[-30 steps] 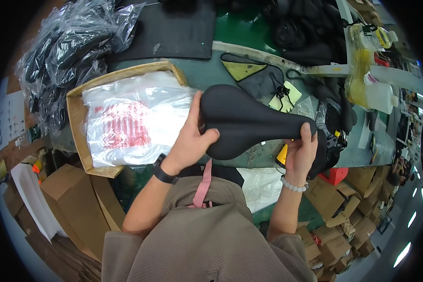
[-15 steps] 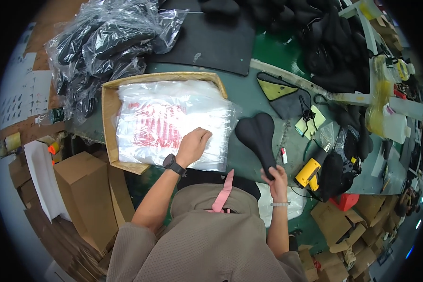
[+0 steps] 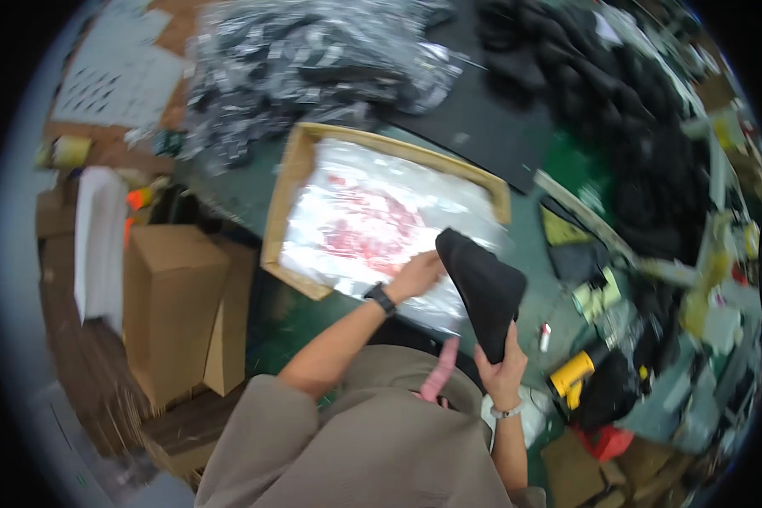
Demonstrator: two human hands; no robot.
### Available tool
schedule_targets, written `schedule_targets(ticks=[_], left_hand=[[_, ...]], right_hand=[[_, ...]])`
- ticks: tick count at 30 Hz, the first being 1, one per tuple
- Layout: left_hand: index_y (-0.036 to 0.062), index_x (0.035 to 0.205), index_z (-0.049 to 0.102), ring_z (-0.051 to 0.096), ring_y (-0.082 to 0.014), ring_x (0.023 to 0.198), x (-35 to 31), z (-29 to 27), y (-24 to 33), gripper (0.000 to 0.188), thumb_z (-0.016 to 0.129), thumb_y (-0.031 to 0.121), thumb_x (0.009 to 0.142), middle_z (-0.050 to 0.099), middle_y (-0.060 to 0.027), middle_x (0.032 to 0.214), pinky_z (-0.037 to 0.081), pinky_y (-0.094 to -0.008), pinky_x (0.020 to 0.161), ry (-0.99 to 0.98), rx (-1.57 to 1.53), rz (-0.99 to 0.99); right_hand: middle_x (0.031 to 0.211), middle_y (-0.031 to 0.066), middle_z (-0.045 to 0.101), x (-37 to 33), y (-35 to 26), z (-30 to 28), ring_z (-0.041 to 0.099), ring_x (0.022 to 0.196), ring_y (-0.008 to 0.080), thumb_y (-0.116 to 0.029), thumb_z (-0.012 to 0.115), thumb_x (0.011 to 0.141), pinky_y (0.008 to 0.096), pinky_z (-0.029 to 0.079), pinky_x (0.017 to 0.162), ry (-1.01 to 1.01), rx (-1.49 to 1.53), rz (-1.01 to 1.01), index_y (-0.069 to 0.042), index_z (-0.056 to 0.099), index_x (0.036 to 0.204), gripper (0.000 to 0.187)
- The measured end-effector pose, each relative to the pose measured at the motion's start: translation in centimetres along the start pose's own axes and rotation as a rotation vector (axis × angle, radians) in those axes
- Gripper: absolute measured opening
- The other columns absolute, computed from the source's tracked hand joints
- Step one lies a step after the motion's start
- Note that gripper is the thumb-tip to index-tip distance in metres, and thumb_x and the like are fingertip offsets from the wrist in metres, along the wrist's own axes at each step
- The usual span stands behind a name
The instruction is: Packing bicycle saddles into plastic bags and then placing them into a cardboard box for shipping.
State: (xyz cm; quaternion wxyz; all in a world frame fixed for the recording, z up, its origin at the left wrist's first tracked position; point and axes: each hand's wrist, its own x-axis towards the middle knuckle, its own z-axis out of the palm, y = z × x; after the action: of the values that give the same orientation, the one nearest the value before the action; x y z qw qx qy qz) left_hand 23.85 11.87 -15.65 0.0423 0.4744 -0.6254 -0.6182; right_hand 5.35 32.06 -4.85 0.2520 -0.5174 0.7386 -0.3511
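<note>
A black bicycle saddle [image 3: 488, 292] is held by its narrow nose in my right hand [image 3: 503, 366], tilted up off the table, with its wide end toward the box. My left hand [image 3: 418, 276], wearing a dark watch, is over the stack of clear plastic bags [image 3: 372, 222] with red print. Its fingers look curled together; the tips are blurred and partly hidden at the saddle's edge, so what they pinch does not show. The bags lie in a shallow cardboard box [image 3: 273, 233] on the green table.
Plastic-wrapped saddles [image 3: 305, 72] are heaped beyond the box, and black saddles [image 3: 601, 93] are piled at far right. A yellow heat gun [image 3: 572, 374], a red-and-white lighter [image 3: 544, 337] and a pouch [image 3: 573, 245] lie to the right. Tall cartons [image 3: 173, 296] stand at left.
The view has swung, shifting the scene rightward. My right hand has raised and tilted the saddle, bringing its wide end close to my left hand, which stays over the bags.
</note>
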Motion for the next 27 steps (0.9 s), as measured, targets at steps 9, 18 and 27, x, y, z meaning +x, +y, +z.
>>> schedule_targets(ticks=[9, 18, 27], left_hand=[[0.0018, 0.094, 0.061, 0.059, -0.0359, 0.09, -4.8, -1.8, 10.9, 0.014, 0.054, 0.013, 0.091, 0.061, -0.0183, 0.091, 0.047, -0.0414, 0.077, 0.713, -0.015, 0.465], [0.0042, 0.102, 0.064, 0.061, -0.0312, 0.089, -14.5, -2.3, 14.5, 0.019, 0.062, 0.012, 0.085, 0.062, -0.0138, 0.095, 0.048, -0.0382, 0.082, 0.268, 0.293, 0.811], [0.0021, 0.123, 0.059, 0.054, -0.0164, 0.111, -5.4, -1.6, 12.6, 0.035, 0.057, 0.027, 0.098, 0.059, -0.0071, 0.12, 0.045, -0.0334, 0.095, -0.067, -0.875, -0.106]], right_hand=[[0.087, 0.0217, 0.066, 2.4, -2.8, 2.4, 0.064, 0.076, 0.0427, -0.021, 0.074, 0.078, 0.0486, 0.05, 0.067, -0.179, -0.324, 0.011, -0.007, 0.043, 0.145, 0.075], [0.097, 0.0145, 0.067, 5.2, -4.0, -2.4, 0.066, 0.074, 0.0238, -0.033, 0.06, 0.091, 0.0344, 0.055, 0.06, 0.052, 1.172, 0.662, -0.001, 0.037, 0.144, 0.067], [0.092, 0.0103, 0.071, 13.3, -9.4, 1.4, 0.064, 0.07, 0.0134, -0.011, 0.067, 0.092, 0.0245, 0.051, 0.059, -0.087, 1.142, 0.57, 0.002, 0.033, 0.146, 0.065]])
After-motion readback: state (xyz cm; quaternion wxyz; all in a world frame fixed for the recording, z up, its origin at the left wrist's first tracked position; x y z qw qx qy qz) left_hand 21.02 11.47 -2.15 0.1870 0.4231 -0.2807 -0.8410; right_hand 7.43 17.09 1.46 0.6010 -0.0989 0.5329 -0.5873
